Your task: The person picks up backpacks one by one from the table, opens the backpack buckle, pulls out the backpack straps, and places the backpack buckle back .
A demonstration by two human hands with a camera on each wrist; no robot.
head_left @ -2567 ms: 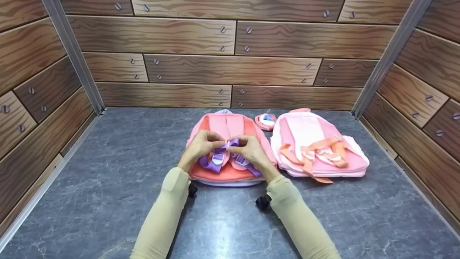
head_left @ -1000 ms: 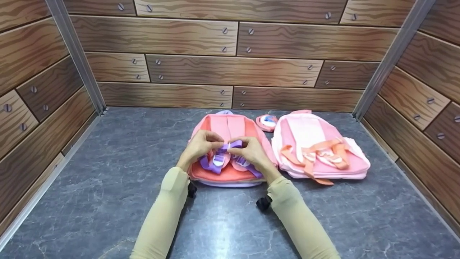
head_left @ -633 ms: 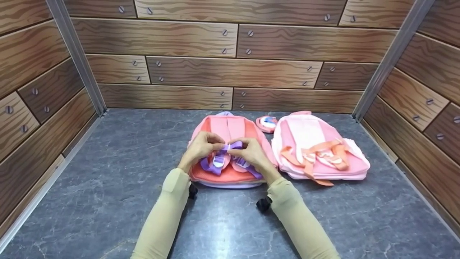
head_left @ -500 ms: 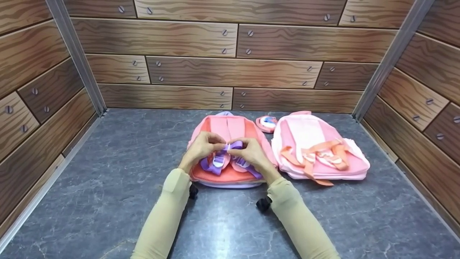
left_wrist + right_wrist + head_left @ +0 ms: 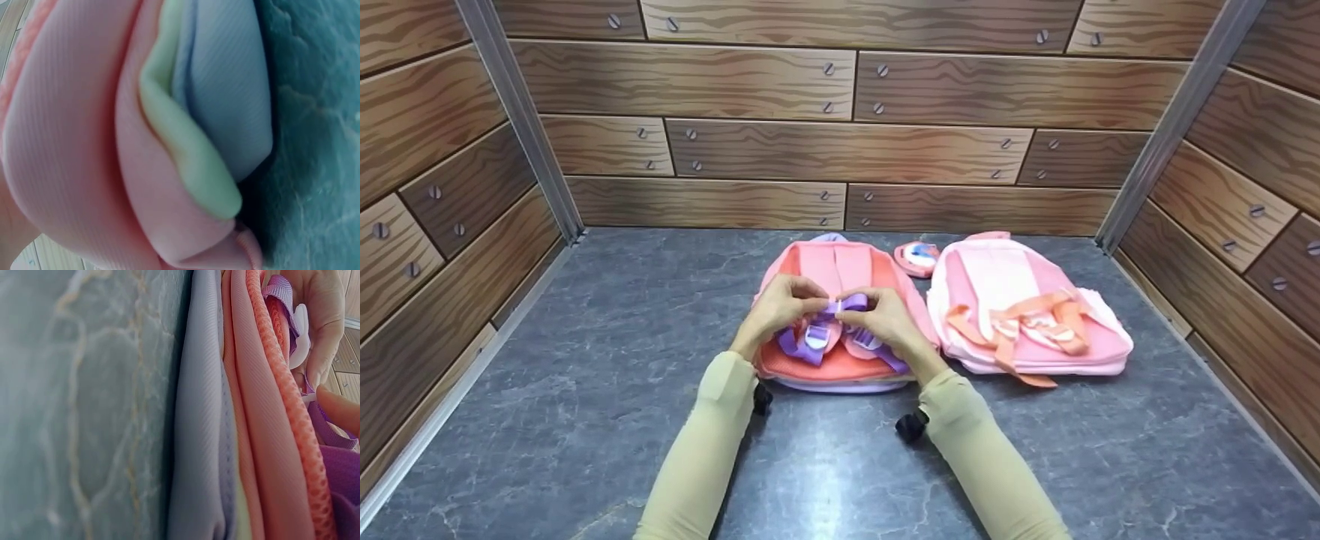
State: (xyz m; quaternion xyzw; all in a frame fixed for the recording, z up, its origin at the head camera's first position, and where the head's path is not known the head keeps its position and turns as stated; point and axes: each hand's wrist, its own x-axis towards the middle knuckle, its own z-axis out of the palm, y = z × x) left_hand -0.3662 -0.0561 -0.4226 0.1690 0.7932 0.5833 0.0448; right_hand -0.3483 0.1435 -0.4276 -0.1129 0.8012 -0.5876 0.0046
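A coral backpack [image 5: 851, 259] lies with its strap side up. Above its lower half, my left hand [image 5: 780, 306] pinches a purple strap [image 5: 853, 302] between thumb and fingers. My right hand [image 5: 883, 315] pinches the same strap close by, and a small white piece [image 5: 839, 306] shows between the two hands. A white buckle [image 5: 815, 337] on another purple strap lies below the left hand. In the right wrist view, fingertips meet at the purple strap [image 5: 323, 424] over the orange mesh [image 5: 295, 416]. The left wrist view mostly shows the backpack's pink side [image 5: 73, 124].
A light pink backpack [image 5: 997, 262] with orange straps [image 5: 1042, 304] lies right beside the coral one. Between their tops sits a small round red and white item [image 5: 917, 258]. Wood-patterned walls [image 5: 757, 150] enclose the grey marbled table [image 5: 622, 315] on three sides.
Since the earliest frame, the right fingers have shifted slightly, and more of the purple strap shows between the hands. Both hands keep their pinch. The backpacks lie as before.
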